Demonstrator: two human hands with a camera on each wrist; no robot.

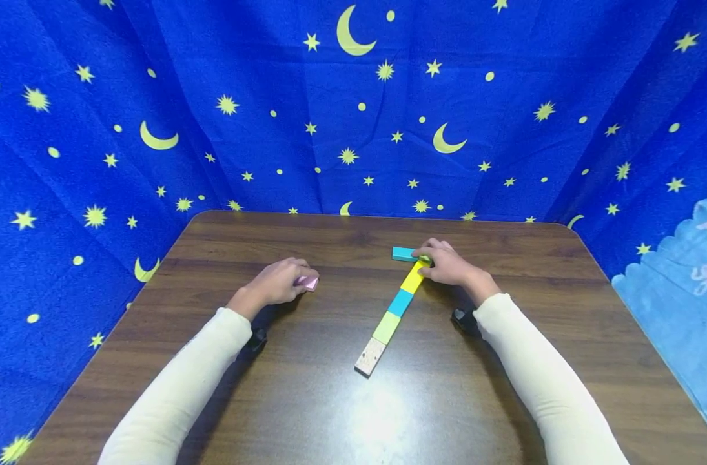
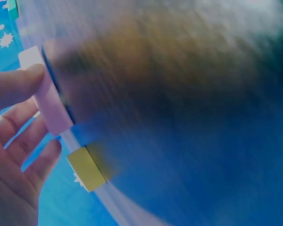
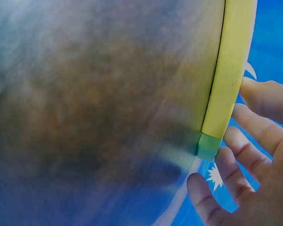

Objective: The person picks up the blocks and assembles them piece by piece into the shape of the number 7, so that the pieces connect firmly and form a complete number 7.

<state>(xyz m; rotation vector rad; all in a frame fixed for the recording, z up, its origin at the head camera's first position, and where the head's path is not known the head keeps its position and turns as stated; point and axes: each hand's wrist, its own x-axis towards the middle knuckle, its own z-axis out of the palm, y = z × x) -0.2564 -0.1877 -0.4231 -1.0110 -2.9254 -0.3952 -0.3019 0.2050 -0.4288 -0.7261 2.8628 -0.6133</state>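
My left hand [image 1: 280, 281] pinches a pink block [image 1: 310, 283] between thumb and fingers, low over the table's left half. The left wrist view shows the thumb on the face of that pink block [image 2: 54, 103]. My right hand [image 1: 447, 263] is at the far end of a slanting row of blocks, touching the yellow block [image 1: 412, 279]. Its fingers reach towards a teal block [image 1: 402, 254] and partly cover a light green piece. In the right wrist view the fingers lie loosely spread along one side of the yellow block [image 3: 228, 70], beside a green block [image 3: 209, 147].
Nearer along the row lie a blue block [image 1: 399, 303], a lime block [image 1: 386, 328] and a speckled pale block [image 1: 370, 357]. The brown wooden table [image 1: 307, 400] ends at a blue curtain [image 1: 260, 77] with moons and stars.
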